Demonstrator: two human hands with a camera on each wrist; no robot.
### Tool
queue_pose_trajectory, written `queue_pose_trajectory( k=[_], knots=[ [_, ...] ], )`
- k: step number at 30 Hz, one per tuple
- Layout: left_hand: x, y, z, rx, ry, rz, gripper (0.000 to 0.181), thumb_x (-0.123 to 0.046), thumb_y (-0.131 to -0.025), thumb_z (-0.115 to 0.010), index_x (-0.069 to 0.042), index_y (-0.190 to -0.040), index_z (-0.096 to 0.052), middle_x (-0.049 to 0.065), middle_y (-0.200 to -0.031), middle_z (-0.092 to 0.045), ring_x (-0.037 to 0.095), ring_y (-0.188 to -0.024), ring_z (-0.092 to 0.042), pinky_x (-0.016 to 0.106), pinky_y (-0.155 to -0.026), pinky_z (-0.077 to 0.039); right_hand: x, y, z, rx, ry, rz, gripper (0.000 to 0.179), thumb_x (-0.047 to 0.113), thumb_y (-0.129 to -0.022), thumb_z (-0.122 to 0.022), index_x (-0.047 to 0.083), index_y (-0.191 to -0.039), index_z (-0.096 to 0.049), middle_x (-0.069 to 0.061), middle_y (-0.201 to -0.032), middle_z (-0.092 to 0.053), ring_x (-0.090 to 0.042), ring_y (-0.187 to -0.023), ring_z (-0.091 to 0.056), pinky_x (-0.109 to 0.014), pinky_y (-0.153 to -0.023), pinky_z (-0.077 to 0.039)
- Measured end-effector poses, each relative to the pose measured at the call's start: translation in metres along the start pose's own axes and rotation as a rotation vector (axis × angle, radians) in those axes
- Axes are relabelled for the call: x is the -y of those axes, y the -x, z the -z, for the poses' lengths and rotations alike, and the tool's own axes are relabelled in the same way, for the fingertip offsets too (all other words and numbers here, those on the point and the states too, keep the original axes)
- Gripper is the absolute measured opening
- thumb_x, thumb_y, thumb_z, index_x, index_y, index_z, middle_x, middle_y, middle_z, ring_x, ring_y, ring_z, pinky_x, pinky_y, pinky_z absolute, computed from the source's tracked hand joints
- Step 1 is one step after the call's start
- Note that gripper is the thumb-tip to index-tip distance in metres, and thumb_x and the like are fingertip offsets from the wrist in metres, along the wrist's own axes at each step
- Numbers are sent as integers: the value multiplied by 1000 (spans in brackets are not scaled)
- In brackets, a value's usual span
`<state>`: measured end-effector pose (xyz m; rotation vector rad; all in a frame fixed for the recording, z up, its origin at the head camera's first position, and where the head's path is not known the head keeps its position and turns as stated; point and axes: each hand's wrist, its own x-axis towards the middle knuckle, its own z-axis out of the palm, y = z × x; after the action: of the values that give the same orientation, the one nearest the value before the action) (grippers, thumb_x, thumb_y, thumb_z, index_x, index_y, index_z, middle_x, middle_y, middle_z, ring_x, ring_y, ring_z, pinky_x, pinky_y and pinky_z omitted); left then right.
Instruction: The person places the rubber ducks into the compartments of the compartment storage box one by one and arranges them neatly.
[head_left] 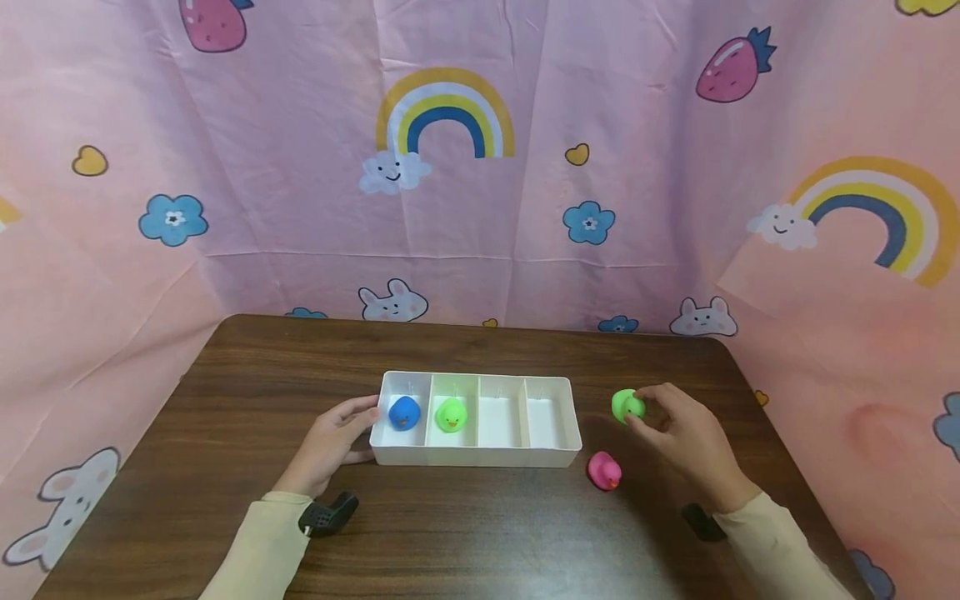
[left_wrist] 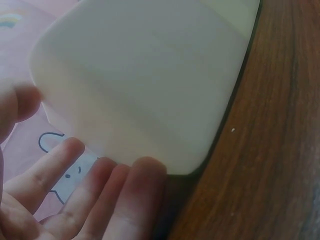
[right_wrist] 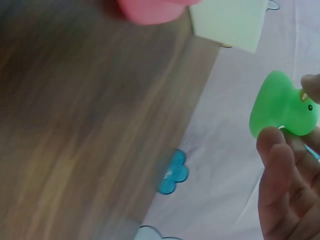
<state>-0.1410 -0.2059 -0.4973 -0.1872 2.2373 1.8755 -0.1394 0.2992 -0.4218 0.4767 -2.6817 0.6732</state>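
— On the brown wood table in front of you, there's a white tray, long side facing you, four compartments in a row. Your left hand, quick?

— Holding the tray's left end, thumb and fingers spread about it; your left wrist view has fingertips touching its edges

— Your right hand?

— Narrow pinch: your thumb and fingers have the held green duck, beyond the tray's right end, near it but apart. Can't tell how high off the table you've got it

— Other ducks?

— Blue duck in your leftmost compartment, boxed green duck in the second from left, both upright, bills toward you. Pink duck on the table, just beside the tray's near right corner, between it and your right hand, bill angled toward you and right

— Surroundings, fast?

— Cream sleeves on your arms, black wrist devices below your hands, pink-and-lilac printed curtain behind the table
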Motion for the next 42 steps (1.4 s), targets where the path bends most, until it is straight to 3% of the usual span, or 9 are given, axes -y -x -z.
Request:
queue_pose_trajectory(
  k=[9,17,20,24,29,37,42],
  knots=[
    [-1,0,0,5,-12,5,65,-51,-101,-63,-10,-151,-51,20,-157,-44,45,-138,-50,50,-93,-60,23,-23,-5,-58,-41,108,31,14,-83,-87,9,-109,-71,3,-96,-69,-12,-71,-64,-29,-60,-58],
    [1,0,-1,13,-3,9,64,-48,-102,-63,-10,-151,-50,20,-158,-44,44,-138,-50,49,-93,-61,48,-37,-15,-27,-107,95,32,17,-86,-86,9,-113,-71,2,-100,-70,-16,-74,-66,-33,-63,-60],
    [1,-1,-2,13,-9,5,65,-50,-101,-63,-10,-151,-50,20,-158,-43,44,-137,-51,49,-93,-61,59,-43,-22,20,-127,87,32,19,-87,-85,10,-114,-70,3,-101,-69,-14,-76,-66,-32,-65,-61],
    [1,-1,-1,9,-16,5,66,-51,-101,-62,-10,-151,-50,20,-159,-42,44,-136,-52,49,-92,-61,72,-51,-34,73,-88,125,32,24,-88,-85,12,-114,-71,4,-97,-67,-9,-73,-62,-24,-61,-55],
    [2,-1,-1,9,-7,2,65,-49,-102,-63,-10,-152,-49,20,-159,-42,44,-138,-50,50,-92,-61,84,-58,-48,73,-31,224,31,26,-86,-86,12,-110,-72,4,-95,-68,-8,-67,-60,-18,-53,-47],
    [4,-3,1,9,-2,3,65,-49,-102,-62,-11,-152,-49,19,-159,-42,44,-138,-49,49,-92,-61,96,-62,-72,103,12,303,26,26,-88,-84,13,-107,-72,5,-97,-69,-11,-71,-63,-21,-58,-50],
    [4,-2,0,8,-4,1,65,-49,-102,-62,-10,-152,-49,20,-158,-43,44,-138,-50,49,-92,-61,100,-63,-85,145,64,305,27,30,-89,-83,15,-107,-72,7,-99,-69,-11,-74,-64,-23,-61,-52]
  ],
)
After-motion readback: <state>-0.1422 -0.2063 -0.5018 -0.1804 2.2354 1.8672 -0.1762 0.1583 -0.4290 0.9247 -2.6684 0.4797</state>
